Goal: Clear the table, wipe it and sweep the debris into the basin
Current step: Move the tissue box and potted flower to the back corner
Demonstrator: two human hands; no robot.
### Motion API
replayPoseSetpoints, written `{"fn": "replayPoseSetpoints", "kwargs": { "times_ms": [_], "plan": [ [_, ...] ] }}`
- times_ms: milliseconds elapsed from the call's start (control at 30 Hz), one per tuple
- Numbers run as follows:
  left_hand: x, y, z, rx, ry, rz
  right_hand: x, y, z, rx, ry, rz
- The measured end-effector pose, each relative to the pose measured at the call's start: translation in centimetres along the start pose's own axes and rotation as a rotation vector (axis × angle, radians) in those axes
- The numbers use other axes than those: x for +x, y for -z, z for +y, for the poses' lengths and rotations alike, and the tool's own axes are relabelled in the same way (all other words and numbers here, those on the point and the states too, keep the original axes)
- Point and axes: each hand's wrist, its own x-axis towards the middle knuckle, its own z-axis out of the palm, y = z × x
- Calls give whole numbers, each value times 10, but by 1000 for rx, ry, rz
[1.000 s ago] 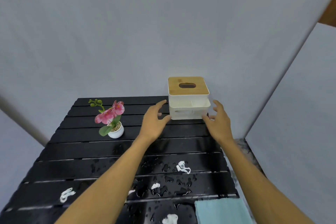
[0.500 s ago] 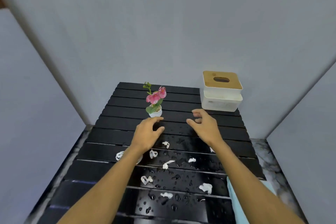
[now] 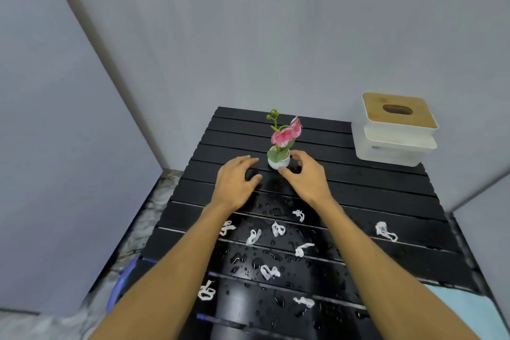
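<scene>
Far left, low by the table's near corner: a blue rim point(image 3: 125, 276), perhaps the basin, mostly cut off and too little shown to be sure. On the black slatted table point(image 3: 386, 190), left hand point(image 3: 234, 182) flat and spread, fingers loose, holding nothing, just left of the pot. Pot point(image 3: 278, 161) small, white, upright, pink flower above it, toward the far middle of the table. Right hand point(image 3: 306, 176) half curled and open, thumb at the pot's near side, fingers round its right; contact likely at the thumb, no firm grip visible. Best done by closing on the pot itself, low, not the stem, then lifting straight and keeping it level, since top-heavy and standing on wet slats. Nearer, scraps point(image 3: 277, 229) of white paper and water drops scattered, still to be wiped. Far right corner, tissue box point(image 3: 397, 130), overhanging the edge. Bottom right, a pale blue cloth point(image 3: 463, 309), cut off by the frame.
</scene>
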Motion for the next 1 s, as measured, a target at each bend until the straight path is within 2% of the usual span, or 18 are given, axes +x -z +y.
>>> {"fn": "replayPoseSetpoints", "kwargs": {
  "times_ms": [200, 533, 1000],
  "plan": [
    [8, -15, -9, 76, -23, 51, 15, -13, 9, 26, 13, 48],
    [17, -19, -13, 65, -36, 55, 33, -24, 23, 39, -16, 180],
    [91, -57, 42, 67, -116, -51, 59, 38, 58, 10, -146, 304]
  ]
}}
